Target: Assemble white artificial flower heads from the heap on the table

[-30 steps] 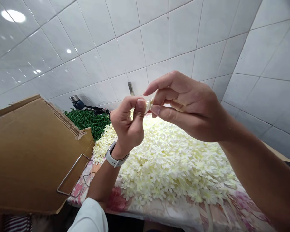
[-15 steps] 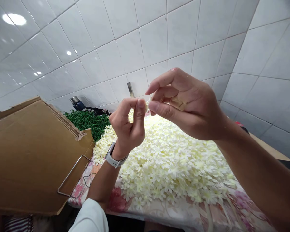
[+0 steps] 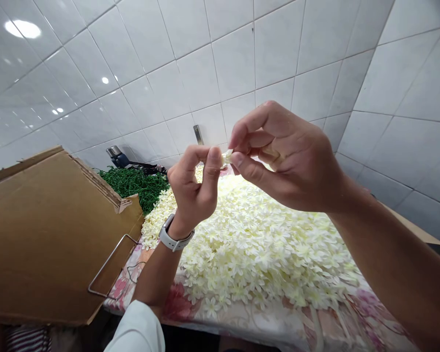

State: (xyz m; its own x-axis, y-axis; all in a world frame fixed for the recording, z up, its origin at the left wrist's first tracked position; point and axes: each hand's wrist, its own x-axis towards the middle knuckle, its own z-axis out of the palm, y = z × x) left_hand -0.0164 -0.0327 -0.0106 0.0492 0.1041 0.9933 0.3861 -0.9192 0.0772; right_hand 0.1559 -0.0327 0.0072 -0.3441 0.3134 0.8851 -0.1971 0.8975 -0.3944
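Observation:
My left hand (image 3: 193, 188), with a white watch on its wrist, and my right hand (image 3: 284, 156) meet in mid-air above the table. Both pinch one small cream artificial flower (image 3: 226, 157) between thumb and fingertips. More cream pieces seem tucked inside my right palm, mostly hidden. Below the hands lies a big heap of cream artificial flowers (image 3: 256, 244) on a floral tablecloth (image 3: 264, 322).
A brown cardboard box flap (image 3: 47, 234) with a wire handle stands at the left. Behind it is a pile of green plastic stems (image 3: 135, 183) and a dark tool (image 3: 119, 157) by the white tiled wall. A wooden table edge (image 3: 412, 225) shows at right.
Both hands have stayed together on the small flower, lifting slightly and shifting a little to the right; my right fingers have curled in closer round it.

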